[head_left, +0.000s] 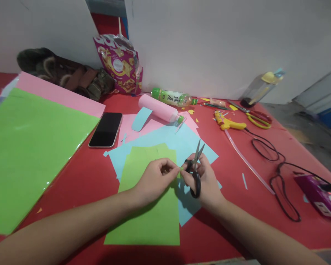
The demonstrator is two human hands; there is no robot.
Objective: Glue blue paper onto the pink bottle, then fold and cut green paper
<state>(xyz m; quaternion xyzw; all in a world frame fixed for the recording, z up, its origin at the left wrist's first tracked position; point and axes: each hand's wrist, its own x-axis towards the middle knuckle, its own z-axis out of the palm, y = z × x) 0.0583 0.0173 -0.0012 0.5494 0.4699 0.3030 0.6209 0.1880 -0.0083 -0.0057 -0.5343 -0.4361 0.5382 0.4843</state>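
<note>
My left hand (158, 178) pinches a tiny green scrap of paper (181, 168), its thumb and forefinger pressed together. From the other side, my right hand (205, 180) meets the same scrap with its fingertips. Black-handled scissors (196, 165) also hang in the right hand, blades slightly apart and pointing away from me. Below both hands lies a green sheet of paper (146, 206), on top of light blue paper (198, 141). Behind them is a bottle wrapped in pink paper (157, 108), lying on its side with a blue paper strip (142, 118) against it.
A phone (106, 129) and a large pack of green paper (35, 147) lie left. At the back are a snack bag (121, 66) and a green-capped drink bottle (172, 97). Rightward are a yellow glue gun (228, 122), yellow-and-red-handled scissors (257, 119), a black cord (278, 169) and a purple box (318, 198).
</note>
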